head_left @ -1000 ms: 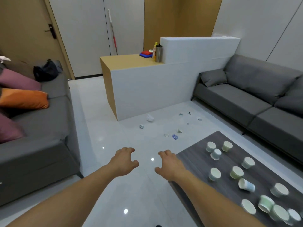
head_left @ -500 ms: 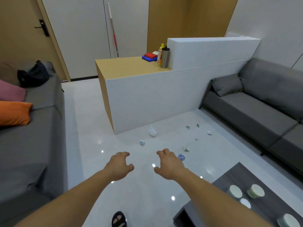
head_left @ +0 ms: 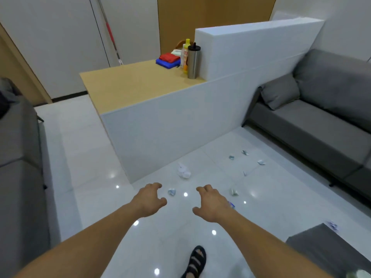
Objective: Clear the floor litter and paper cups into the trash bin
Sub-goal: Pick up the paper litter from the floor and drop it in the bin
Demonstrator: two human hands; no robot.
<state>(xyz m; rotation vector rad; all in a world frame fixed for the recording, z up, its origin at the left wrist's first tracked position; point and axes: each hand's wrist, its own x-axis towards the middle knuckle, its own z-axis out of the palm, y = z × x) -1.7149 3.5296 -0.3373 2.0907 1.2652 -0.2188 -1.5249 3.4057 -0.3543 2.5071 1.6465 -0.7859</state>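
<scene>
Litter (head_left: pixel 233 192) lies on the white floor (head_left: pixel 80 157) ahead of you, none of it in your grasp. Your left hand (head_left: pixel 149 199) and right hand (head_left: pixel 210 203) hang over the tiles, fingers loosely curled, holding nothing. A small crumpled scrap (head_left: pixel 171 192) sits between them. A blue scrap (head_left: pixel 231 205) peeks out just beside your right hand. A white paper wad (head_left: pixel 183 171) lies farther on, near the foot of the white counter (head_left: pixel 170 127). More bits dot the floor toward the grey sofa (head_left: pixel 321 121).

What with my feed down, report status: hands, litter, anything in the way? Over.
Open, empty: left hand, right hand. Ahead on floor, untouched: crumpled tissue, small wrapper. Nothing between; no bin seen.
</scene>
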